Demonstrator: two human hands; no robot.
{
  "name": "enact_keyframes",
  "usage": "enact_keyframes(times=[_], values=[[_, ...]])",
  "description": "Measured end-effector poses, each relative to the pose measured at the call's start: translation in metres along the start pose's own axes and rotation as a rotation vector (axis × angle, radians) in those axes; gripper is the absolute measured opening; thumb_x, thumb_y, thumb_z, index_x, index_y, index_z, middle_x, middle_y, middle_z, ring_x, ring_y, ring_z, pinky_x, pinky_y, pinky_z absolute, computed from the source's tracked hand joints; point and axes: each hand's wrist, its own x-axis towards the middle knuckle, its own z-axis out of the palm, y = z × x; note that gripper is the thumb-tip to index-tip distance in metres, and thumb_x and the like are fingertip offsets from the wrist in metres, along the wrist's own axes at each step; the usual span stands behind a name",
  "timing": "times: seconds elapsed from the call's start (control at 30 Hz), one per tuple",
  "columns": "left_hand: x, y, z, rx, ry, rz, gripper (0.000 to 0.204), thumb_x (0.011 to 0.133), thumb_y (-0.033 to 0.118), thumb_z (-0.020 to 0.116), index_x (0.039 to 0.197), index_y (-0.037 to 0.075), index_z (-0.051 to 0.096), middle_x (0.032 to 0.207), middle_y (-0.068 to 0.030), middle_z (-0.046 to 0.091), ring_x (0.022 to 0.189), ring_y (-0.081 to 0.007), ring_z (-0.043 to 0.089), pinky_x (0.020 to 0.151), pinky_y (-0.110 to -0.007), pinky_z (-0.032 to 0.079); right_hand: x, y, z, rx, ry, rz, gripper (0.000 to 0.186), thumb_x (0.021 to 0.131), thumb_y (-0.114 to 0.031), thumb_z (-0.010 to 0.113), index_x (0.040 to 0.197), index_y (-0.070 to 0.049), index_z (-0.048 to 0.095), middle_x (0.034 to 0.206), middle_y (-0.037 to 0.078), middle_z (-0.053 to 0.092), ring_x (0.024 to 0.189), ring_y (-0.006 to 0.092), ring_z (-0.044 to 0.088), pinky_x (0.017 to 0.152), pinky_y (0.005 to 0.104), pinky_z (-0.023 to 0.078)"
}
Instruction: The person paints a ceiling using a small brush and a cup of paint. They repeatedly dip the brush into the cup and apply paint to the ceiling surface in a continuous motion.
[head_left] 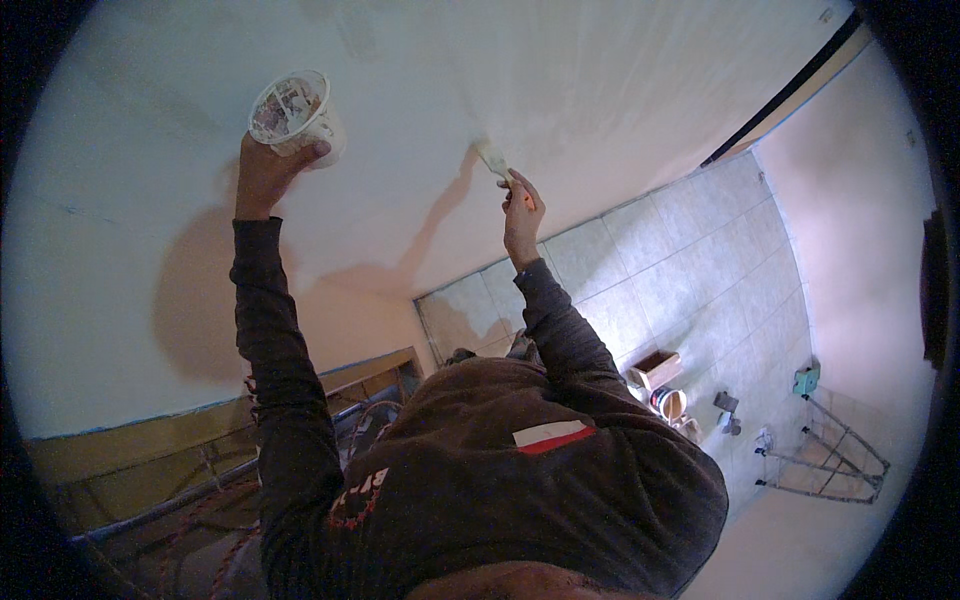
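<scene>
A translucent white plastic tub (322, 130), smeared inside with whitish residue, is held up at the upper left. My left hand (268, 172) grips it from below, with the thumb along its side. Right of centre, my right hand (522, 212) is closed round the handle of a paintbrush (493, 158). The pale bristle end points up and left and appears to touch the light wall (400, 120), where its shadow meets it. Wet-looking streaks fan out on the wall beyond the brush.
Grey floor tiles (690, 230) run along the wall's foot. On them stand an open brown box (655, 369), a paint bucket (669, 403) and a folding metal frame (840, 455) near a green object (806, 379). At lower left are a yellowish ledge (130, 450) and metal railing with ropes.
</scene>
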Motion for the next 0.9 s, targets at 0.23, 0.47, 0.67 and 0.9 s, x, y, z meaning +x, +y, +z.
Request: enact_keyframes(times=[0.23,0.47,0.67,0.9], values=[[-0.001,0.000,-0.002,-0.040,-0.028,-0.078,0.060,0.071,0.023,0.089,0.118,-0.001,0.063,0.114,-0.0125,0.070,0.103,-0.0202,0.067,0.091,-0.034,0.054,0.022,-0.071,0.061,-0.267,-0.066,-0.302,0.028,0.098,-0.017,0.053,0.107,0.004,0.069,0.085,0.008,0.071,0.062,0.0077,0.056,0.056,0.0230,0.044],[-0.002,0.005,0.001,-0.199,-0.018,-0.094,0.070,0.070,0.017,0.089,0.130,0.000,0.056,0.122,-0.0104,0.066,0.107,-0.0204,0.064,0.093,-0.034,0.053,0.037,-0.190,0.121,-0.237,-0.095,-0.377,0.026,0.091,-0.019,0.056,0.087,0.001,0.073,0.074,0.009,0.072,0.068,0.0149,0.066,0.063,0.0277,0.050],[0.001,-0.022,0.000,-0.332,-0.057,-0.098,0.076,0.072,0.012,0.086,0.139,0.005,0.051,0.128,-0.0065,0.062,0.108,-0.0189,0.063,0.092,-0.035,0.054,0.023,-0.233,0.137,-0.127,-0.143,-0.456,0.028,0.096,-0.021,0.054,0.087,0.000,0.070,0.072,0.005,0.065,0.060,0.0086,0.054,0.056,0.0237,0.042],[0.004,-0.036,-0.002,-0.226,-0.041,-0.069,0.068,0.073,0.016,0.087,0.133,0.006,0.057,0.120,-0.0072,0.067,0.108,-0.0191,0.064,0.095,-0.036,0.052,0.015,-0.120,0.060,-0.368,-0.002,-0.398,0.022,0.092,-0.017,0.059,0.094,0.003,0.070,0.078,0.011,0.071,0.071,0.0146,0.065,0.066,0.0280,0.050]])
